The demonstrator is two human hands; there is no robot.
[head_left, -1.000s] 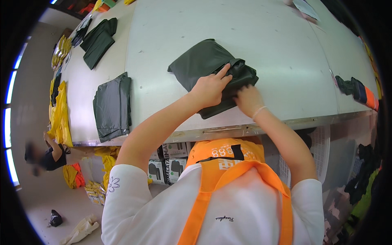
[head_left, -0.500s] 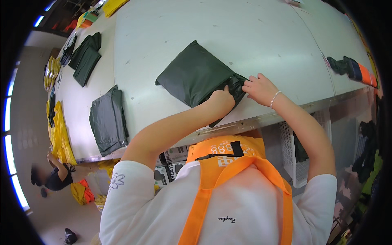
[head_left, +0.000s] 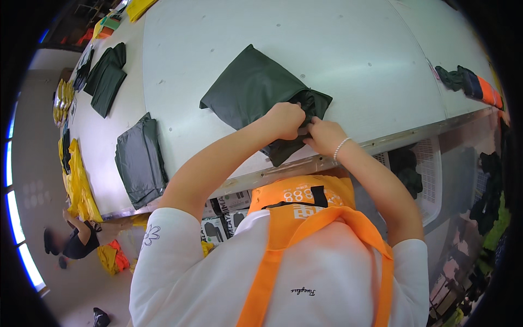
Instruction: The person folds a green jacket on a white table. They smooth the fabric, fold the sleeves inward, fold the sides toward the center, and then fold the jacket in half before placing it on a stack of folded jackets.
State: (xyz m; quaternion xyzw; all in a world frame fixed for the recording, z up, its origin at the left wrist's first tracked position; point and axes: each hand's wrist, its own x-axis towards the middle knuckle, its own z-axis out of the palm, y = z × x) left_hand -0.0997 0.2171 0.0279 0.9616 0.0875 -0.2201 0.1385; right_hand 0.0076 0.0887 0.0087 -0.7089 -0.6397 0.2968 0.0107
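A dark green pouch of smooth fabric (head_left: 248, 90) lies flat on the pale table, its gathered, open-looking end turned toward me. My left hand (head_left: 286, 121) is closed at that end, with the fingertips partly hidden in the folds. Close beside it, my right hand (head_left: 325, 136), below a beaded bracelet, pinches the near edge of the same end. The two hands almost touch. What lies inside the pouch is hidden.
To the left lies a stack of folded dark green pieces (head_left: 140, 163), with more dark green pieces (head_left: 107, 79) beyond. Yellow garments (head_left: 79, 180) hang off the left edge. A dark and orange bundle (head_left: 479, 90) lies far right. A white basket (head_left: 430, 180) stands below the table edge; a person (head_left: 81, 237) is at left.
My right hand has moved down and left along the pouch's open end, nearer my left hand. My left hand has shifted slightly up and left. The view has shifted a little.
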